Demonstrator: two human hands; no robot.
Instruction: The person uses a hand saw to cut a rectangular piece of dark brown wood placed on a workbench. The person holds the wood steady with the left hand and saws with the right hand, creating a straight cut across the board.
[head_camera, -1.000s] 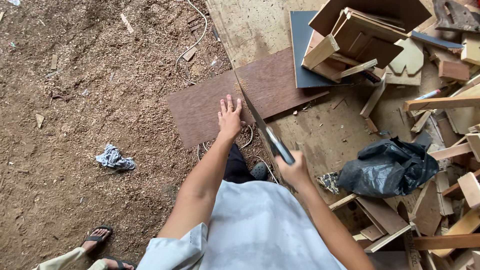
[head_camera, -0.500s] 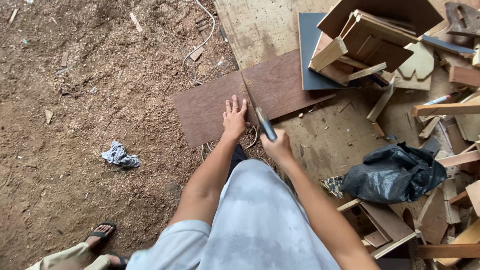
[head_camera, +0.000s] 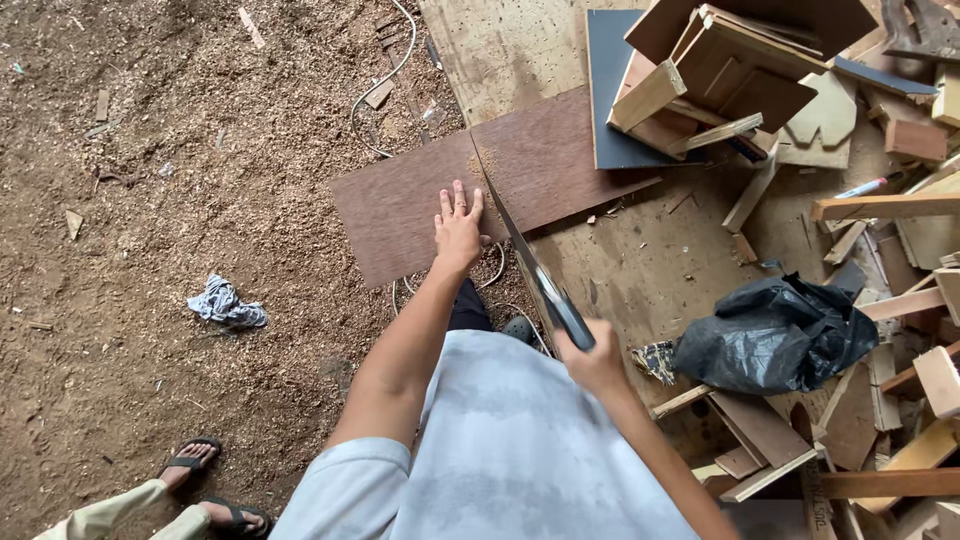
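Hands first: the left hand (head_camera: 458, 226) lies open and flat, fingers spread, pressing on the brown plywood panel (head_camera: 400, 205), while the right hand (head_camera: 592, 362) is clenched around the dark handle of a handsaw (head_camera: 535, 275). That panel lies on the sawdust-covered floor (head_camera: 150, 200), partly over a pale board (head_camera: 640, 270), and the saw's blade sits in a cut across it, just beside the left fingers. Offcuts are piled at right, near a black plastic bag (head_camera: 775, 335). A crumpled rag (head_camera: 225, 303) lies well apart.
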